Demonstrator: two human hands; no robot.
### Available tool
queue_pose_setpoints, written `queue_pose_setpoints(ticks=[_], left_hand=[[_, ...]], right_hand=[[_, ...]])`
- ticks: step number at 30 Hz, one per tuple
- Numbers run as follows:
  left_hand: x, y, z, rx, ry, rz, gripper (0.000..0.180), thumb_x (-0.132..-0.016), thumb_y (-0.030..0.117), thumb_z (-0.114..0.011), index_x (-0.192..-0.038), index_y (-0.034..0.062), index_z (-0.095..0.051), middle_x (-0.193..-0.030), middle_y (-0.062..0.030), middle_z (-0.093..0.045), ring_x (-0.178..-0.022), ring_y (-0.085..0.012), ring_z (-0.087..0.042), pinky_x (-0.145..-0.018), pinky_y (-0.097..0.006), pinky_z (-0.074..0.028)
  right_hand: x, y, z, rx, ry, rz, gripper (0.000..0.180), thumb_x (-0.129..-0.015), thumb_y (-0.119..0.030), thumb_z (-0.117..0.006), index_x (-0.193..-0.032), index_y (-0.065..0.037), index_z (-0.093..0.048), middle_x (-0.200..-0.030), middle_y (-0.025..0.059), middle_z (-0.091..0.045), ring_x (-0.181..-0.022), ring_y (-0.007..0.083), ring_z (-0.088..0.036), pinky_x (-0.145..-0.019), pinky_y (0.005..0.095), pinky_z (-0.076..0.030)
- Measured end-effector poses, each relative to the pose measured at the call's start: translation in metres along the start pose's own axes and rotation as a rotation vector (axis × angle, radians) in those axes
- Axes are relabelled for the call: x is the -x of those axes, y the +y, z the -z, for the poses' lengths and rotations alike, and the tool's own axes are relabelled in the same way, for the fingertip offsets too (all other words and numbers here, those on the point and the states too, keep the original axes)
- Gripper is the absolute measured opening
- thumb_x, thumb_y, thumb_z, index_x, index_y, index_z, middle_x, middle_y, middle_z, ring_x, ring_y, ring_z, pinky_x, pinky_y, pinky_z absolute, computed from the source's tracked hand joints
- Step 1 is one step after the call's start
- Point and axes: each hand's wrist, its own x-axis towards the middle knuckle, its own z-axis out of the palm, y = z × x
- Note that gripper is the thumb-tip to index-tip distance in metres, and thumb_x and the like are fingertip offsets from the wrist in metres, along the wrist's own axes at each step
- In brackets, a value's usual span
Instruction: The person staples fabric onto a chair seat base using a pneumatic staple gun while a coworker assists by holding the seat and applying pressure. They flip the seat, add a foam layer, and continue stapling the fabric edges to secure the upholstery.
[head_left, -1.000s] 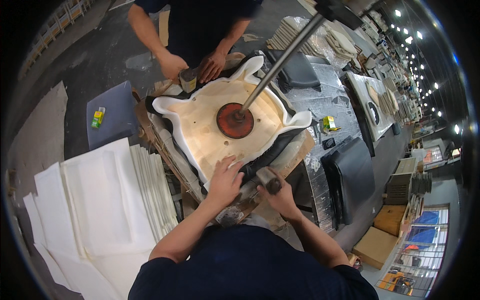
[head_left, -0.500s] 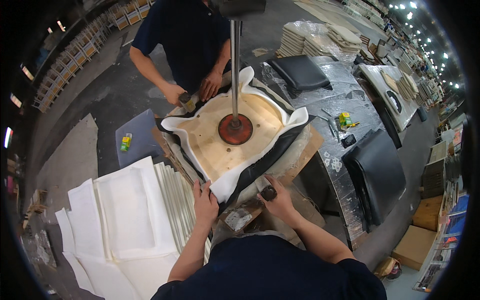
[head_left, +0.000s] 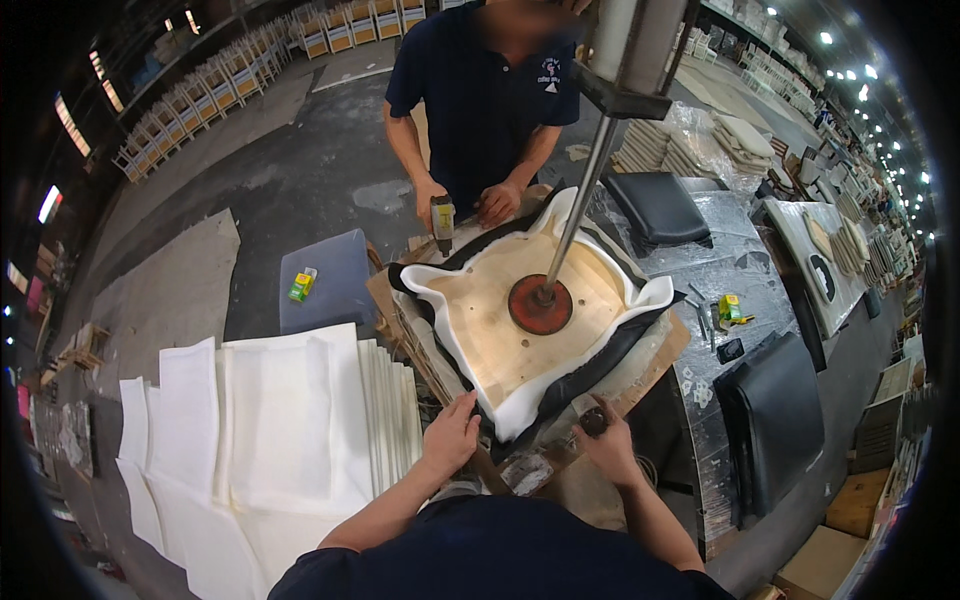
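Observation:
A wooden seat panel (head_left: 470,320) lies underside up, with white padding (head_left: 517,412) turned up around its edge and a black cover (head_left: 575,385) spread beneath. A metal rod (head_left: 580,220) ending in a red round disc (head_left: 540,318) presses on its middle. At the near-left corner, my left hand (head_left: 453,432) has its fingers closed on the edge of the black cover. To the right of the near corner, my right hand (head_left: 610,445) is wrapped round a staple gun (head_left: 594,420), seen from its dark round end. Its nose is hard to make out.
Across from me a co-worker (head_left: 480,100) holds a yellow and black staple gun (head_left: 443,222) at the far edge. White padding sheets (head_left: 275,420) are stacked at left. Beside them, a grey pad (head_left: 335,280) bears a small box (head_left: 303,284). Black seats (head_left: 775,420) lie on the right-hand table (head_left: 705,440).
The view has shifted, so the scene sits lower and further right. My left fingers have drawn together at the cover's edge. The co-worker's staple gun now stands more upright.

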Motion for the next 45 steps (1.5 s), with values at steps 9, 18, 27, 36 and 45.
queue_pose_setpoints(ticks=[9, 18, 27, 36, 45], left_hand=[[-0.026, -0.028, 0.029, -0.115, -0.105, -0.356, 0.055, -0.100, 0.020, -0.072, -0.152, 0.0067, -0.061, -0.142, -0.0257, -0.070, -0.118, -0.0444, -0.073, -0.101, -0.050, -0.060], [-0.021, -0.042, 0.013, -0.156, -0.116, -0.609, 0.058, -0.095, 0.020, -0.077, -0.150, 0.0069, -0.064, -0.144, -0.0331, -0.067, -0.116, -0.0463, -0.072, -0.106, -0.050, -0.058], [-0.013, -0.036, -0.017, 0.000, -0.276, -0.774, 0.053, -0.099, 0.021, -0.076, -0.150, 0.0115, -0.065, -0.150, -0.0269, -0.065, -0.127, -0.0449, -0.068, -0.112, -0.053, -0.056], [-0.049, 0.003, -0.004, -0.006, -0.146, -0.754, 0.042, -0.095, 0.017, -0.078, -0.135, 0.0062, -0.075, -0.143, -0.0163, -0.070, -0.136, -0.0393, -0.061, -0.120, -0.052, -0.045], [-0.078, 0.004, -0.019, -0.231, -0.124, -0.706, 0.022, -0.090, 0.023, -0.081, -0.106, 0.0091, -0.074, -0.106, -0.0087, -0.070, -0.108, -0.0319, -0.064, -0.094, -0.049, -0.045]], right_hand=[[0.007, 0.008, -0.026, 0.093, 0.158, 0.053, 0.076, -0.085, -0.016, -0.089, -0.154, -0.011, -0.058, -0.137, 0.0242, -0.073, -0.126, 0.0464, -0.070, -0.105, 0.0493, -0.057], [0.011, 0.016, -0.029, 0.031, 0.343, 0.076, 0.073, -0.087, -0.013, -0.089, -0.153, -0.007, -0.061, -0.138, 0.0214, -0.075, -0.131, 0.0400, -0.071, -0.110, 0.0438, -0.056], [0.062, -0.008, -0.029, -0.332, 0.220, -0.107, 0.069, -0.092, -0.018, -0.091, -0.153, -0.002, -0.063, -0.137, 0.0152, -0.077, -0.125, 0.0201, -0.071, -0.110, 0.0360, -0.054], [0.081, -0.019, -0.036, -0.358, 0.047, -0.019, 0.071, -0.092, -0.014, -0.093, -0.156, -0.005, -0.062, -0.136, 0.0082, -0.076, -0.121, 0.0124, -0.068, -0.108, 0.0314, -0.055], [0.056, 0.020, -0.029, -0.336, 0.170, -0.123, 0.067, -0.091, -0.015, -0.094, -0.151, -0.005, -0.065, -0.137, 0.0100, -0.077, -0.125, 0.0178, -0.070, -0.110, 0.0357, -0.055]])
